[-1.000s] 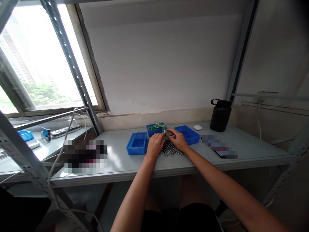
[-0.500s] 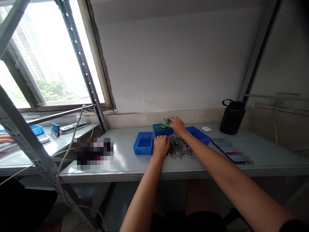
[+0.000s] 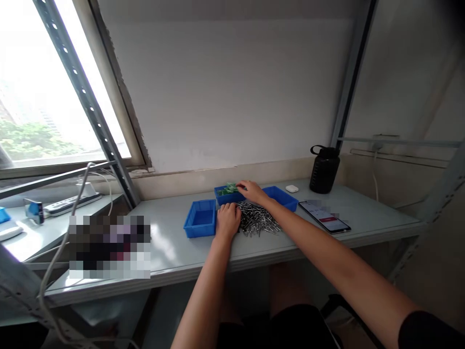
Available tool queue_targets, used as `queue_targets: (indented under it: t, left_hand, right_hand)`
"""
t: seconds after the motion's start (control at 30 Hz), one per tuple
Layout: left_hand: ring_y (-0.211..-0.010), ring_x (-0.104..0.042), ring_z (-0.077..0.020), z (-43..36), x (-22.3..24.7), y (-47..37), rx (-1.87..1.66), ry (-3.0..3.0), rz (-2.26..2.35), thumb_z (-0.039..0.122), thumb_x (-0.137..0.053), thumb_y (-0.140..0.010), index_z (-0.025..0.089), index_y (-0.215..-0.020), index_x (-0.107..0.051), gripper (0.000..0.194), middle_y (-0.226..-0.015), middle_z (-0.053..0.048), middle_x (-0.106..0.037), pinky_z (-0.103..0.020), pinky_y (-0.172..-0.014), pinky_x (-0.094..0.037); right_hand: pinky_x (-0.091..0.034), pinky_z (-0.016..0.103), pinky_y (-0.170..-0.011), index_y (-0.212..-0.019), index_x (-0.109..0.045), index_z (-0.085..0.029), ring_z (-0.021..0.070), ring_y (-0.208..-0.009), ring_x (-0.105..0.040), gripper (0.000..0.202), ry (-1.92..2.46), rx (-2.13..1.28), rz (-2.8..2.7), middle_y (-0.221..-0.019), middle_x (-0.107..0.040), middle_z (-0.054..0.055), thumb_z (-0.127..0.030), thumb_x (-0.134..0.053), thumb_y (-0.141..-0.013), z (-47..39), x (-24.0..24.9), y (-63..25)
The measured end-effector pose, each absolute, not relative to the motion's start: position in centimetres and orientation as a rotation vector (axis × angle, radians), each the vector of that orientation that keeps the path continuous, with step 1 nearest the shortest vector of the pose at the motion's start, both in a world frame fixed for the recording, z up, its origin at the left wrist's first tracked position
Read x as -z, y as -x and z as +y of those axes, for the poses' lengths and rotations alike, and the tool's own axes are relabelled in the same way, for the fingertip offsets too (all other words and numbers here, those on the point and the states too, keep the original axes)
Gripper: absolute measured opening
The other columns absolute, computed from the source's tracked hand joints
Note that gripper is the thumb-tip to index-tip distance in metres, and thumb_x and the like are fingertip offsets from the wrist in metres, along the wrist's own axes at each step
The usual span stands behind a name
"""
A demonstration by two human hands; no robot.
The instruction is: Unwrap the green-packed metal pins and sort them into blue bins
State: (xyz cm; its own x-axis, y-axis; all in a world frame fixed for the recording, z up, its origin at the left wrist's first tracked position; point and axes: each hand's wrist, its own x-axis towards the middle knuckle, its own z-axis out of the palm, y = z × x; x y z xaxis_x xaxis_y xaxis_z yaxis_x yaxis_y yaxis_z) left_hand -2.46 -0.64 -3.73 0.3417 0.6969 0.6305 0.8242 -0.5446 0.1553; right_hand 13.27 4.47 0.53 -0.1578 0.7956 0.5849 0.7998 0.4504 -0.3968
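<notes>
My left hand (image 3: 227, 222) lies palm down beside the front-left blue bin (image 3: 200, 219), its fingers apart and its thumb at the edge of a heap of metal screw-like pieces (image 3: 256, 219). My right hand (image 3: 252, 191) reaches over the heap to the back blue bin (image 3: 229, 198), which holds crumpled green plastic bags (image 3: 228, 189). Its fingertips are pinched together at the right end of the green plastic; the grip is small and partly hidden. Behind my right wrist sits another blue bin (image 3: 281, 198), partly covered by my forearm.
To the right lie a phone (image 3: 324, 216) and a small white case (image 3: 291, 188), with a black bottle (image 3: 324, 169) standing behind. Metal shelf posts (image 3: 87, 102) frame the table. At the left a white cable (image 3: 60, 252) hangs past a power strip (image 3: 72, 203).
The view has turned to the right. My right hand has lowered with the green plastic, which was held up above the back bin. My left hand stays beside the heap.
</notes>
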Motion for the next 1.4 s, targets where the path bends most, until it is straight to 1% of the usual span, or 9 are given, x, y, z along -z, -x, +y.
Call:
queue_targets:
  t: [0.17, 0.27, 0.37, 0.47, 0.57, 0.73, 0.9, 1.17, 1.4]
  left_hand:
    - [-0.093, -0.053, -0.0233, -0.7, 3.9, 2.5, 0.935, 2.394, -1.375, 0.026, -0.04, -0.089, 0.016, -0.084, -0.061, 0.024, -0.092, -0.009, -0.061, -0.035, -0.081, -0.041]
    - [-0.096, -0.053, -0.0226, -0.4, 4.3, 2.5, 0.93, 2.388, -1.397, 0.024, -0.039, -0.089, 0.016, -0.083, -0.063, 0.025, -0.098, -0.01, -0.061, -0.035, -0.085, -0.041]
    - [-0.103, -0.052, -0.0232, -0.1, 4.6, 2.5, 0.925, 2.345, -1.462, 0.024, -0.038, -0.089, 0.015, -0.084, -0.065, 0.028, -0.103, -0.012, -0.061, -0.035, -0.09, -0.039]
    - [-0.095, -0.056, -0.0226, -0.2, 4.6, 2.6, 0.86, 2.347, -1.507, 0.025, -0.035, -0.089, 0.015, -0.079, -0.065, 0.033, -0.092, -0.011, -0.064, -0.035, -0.087, -0.041]
    - [-0.088, -0.057, -0.0231, -0.5, 4.4, 2.7, 0.838, 2.334, -1.52, 0.024, -0.036, -0.089, 0.015, -0.077, -0.063, 0.032, -0.084, -0.011, -0.064, -0.035, -0.082, -0.042]
    - [-0.091, -0.056, -0.0237, -0.8, 4.4, 2.6, 0.862, 2.292, -1.611, 0.024, -0.039, -0.088, 0.015, -0.097, -0.057, 0.022, -0.09, -0.011, -0.062, -0.033, -0.079, -0.042]
    - [-0.097, -0.055, -0.0251, -0.7, 4.5, 2.6, 0.927, 2.332, -1.643, 0.014, -0.043, -0.082, 0.015, -0.105, -0.052, 0.024, -0.1, -0.014, -0.059, -0.033, -0.08, -0.042]
    - [-0.088, -0.057, -0.0232, -0.4, 4.1, 2.9, 0.917, 2.354, -1.718, 0.006, -0.042, -0.078, 0.015, -0.1, -0.053, 0.026, -0.091, -0.012, -0.061, -0.03, -0.072, -0.043]
    - [-0.097, -0.053, -0.0245, -0.3, 4.3, 2.9, 0.87, 2.309, -1.708, 0.012, -0.044, -0.081, 0.016, -0.095, -0.056, 0.019, -0.098, -0.012, -0.059, -0.033, -0.081, -0.041]
  right_hand:
    - [-0.044, 0.027, -0.072, -0.097, -0.065, -0.021, 0.017, -0.079, -0.062, 0.024, 1.116, -0.012, -1.956, -0.091, -0.069, 0.004, -0.023, -0.045, -0.084, 0.0, 1.3, -14.2]
    - [-0.044, 0.025, -0.062, -0.095, -0.065, -0.02, 0.0159, -0.065, -0.061, 0.025, 1.126, -0.092, -1.791, -0.075, -0.068, 0.003, -0.027, -0.043, -0.085, -1.4, 2.3, -14.9]
    - [-0.043, 0.025, -0.059, -0.094, -0.064, -0.019, 0.0158, -0.059, -0.059, 0.026, 1.135, -0.101, -1.693, -0.064, -0.065, 0.001, -0.029, -0.042, -0.084, -2.0, 3.0, -15.2]
    - [-0.041, 0.024, -0.055, -0.09, -0.064, -0.02, 0.0155, -0.054, -0.057, 0.024, 1.149, -0.143, -1.75, -0.058, -0.061, -0.001, -0.029, -0.043, -0.083, -2.3, 3.3, -15.0]
    - [-0.04, 0.024, -0.054, -0.091, -0.064, -0.02, 0.0154, -0.052, -0.056, 0.025, 1.152, -0.166, -1.766, -0.057, -0.062, -0.001, -0.029, -0.042, -0.083, -2.4, 3.3, -14.7]
    - [-0.042, 0.025, -0.054, -0.089, -0.065, -0.02, 0.0162, -0.053, -0.057, 0.025, 1.174, -0.205, -1.726, -0.055, -0.061, -0.001, -0.029, -0.043, -0.081, -2.0, 3.5, -14.8]
    - [-0.041, 0.025, -0.053, -0.088, -0.065, -0.021, 0.0166, -0.052, -0.058, 0.024, 1.195, -0.246, -1.739, -0.054, -0.062, -0.001, -0.029, -0.043, -0.08, -1.8, 3.9, -14.8]
    - [-0.04, 0.024, -0.052, -0.087, -0.064, -0.021, 0.0159, -0.053, -0.057, 0.024, 1.207, -0.27, -1.734, -0.053, -0.06, -0.001, -0.028, -0.043, -0.08, -1.8, 3.8, -14.7]
    - [-0.04, 0.024, -0.053, -0.087, -0.065, -0.021, 0.0154, -0.052, -0.056, 0.024, 1.221, -0.257, -1.745, -0.054, -0.061, -0.001, -0.028, -0.042, -0.08, -1.8, 3.9, -14.8]
